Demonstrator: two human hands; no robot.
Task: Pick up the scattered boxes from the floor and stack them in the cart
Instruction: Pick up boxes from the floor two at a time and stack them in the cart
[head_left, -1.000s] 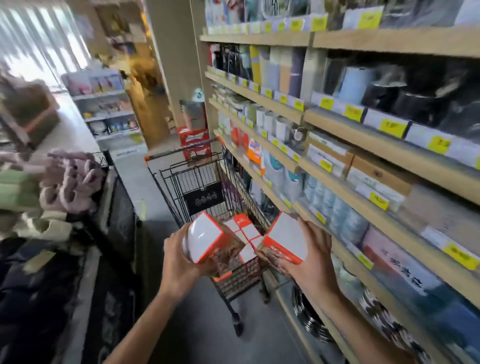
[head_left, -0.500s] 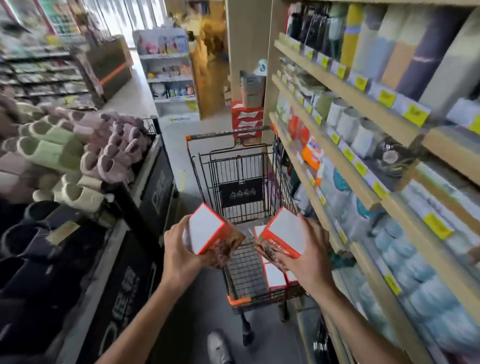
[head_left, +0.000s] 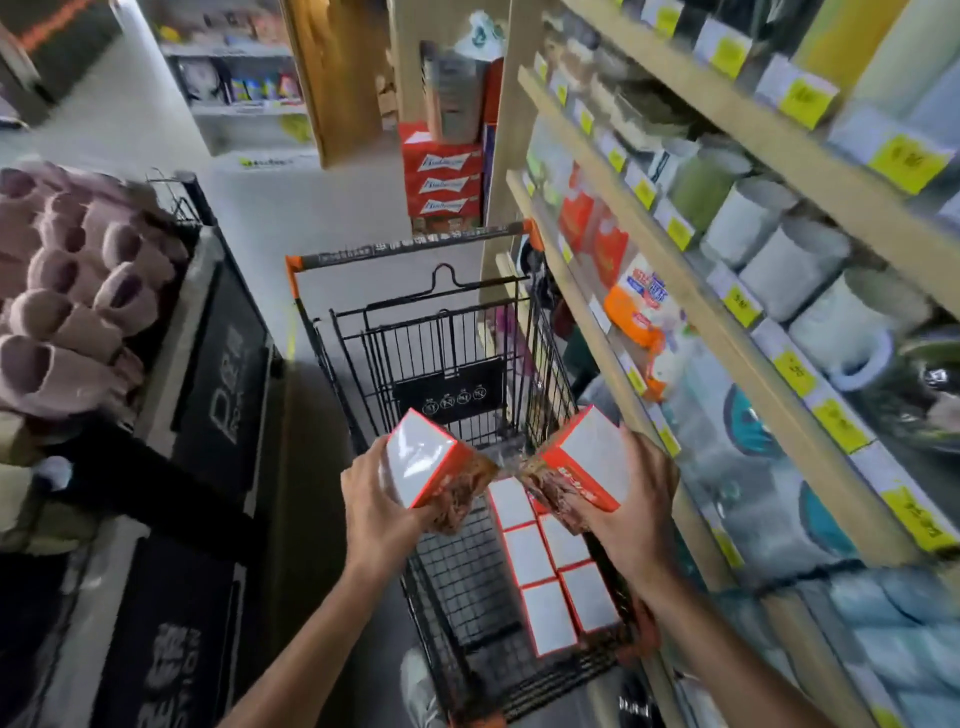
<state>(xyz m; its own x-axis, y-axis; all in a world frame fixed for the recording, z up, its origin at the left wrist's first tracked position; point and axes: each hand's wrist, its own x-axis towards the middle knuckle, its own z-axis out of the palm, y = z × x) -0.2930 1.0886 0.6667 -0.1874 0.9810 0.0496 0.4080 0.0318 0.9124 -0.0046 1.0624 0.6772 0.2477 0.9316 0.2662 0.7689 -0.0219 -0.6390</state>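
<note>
1. Two white-faced cardboard boxes with orange-red edges and a brown food picture on one side are held in the air above the black wire shopping cart (head_left: 457, 364), over its middle. The left-hand box (head_left: 431, 467) tilts right; the right-hand box (head_left: 582, 467) tilts left, and their lower corners come near each other without clearly touching.
2. The left hand (head_left: 379, 509) forms a grip clamped around its box from the outer side, fingers curled under it. The right hand (head_left: 639, 509) grips the other box likewise, thumb on the white face.
3. The boxes look light and stiff, since each is carried one-handed. Their glossy faces could slip, so holding across the narrow sides, as now, seems soundest; hard squeezing might dent the cardboard.
4. Inside the cart, along its right side, stacked matching boxes (head_left: 545, 577) lie flat in two rows with white faces up. Bare wire floor remains on the cart's left half.
5. Right of the cart stands a wooden shelf unit (head_left: 691, 291) with yellow price tags; left of it, a display of pink slippers (head_left: 78, 291).
</note>
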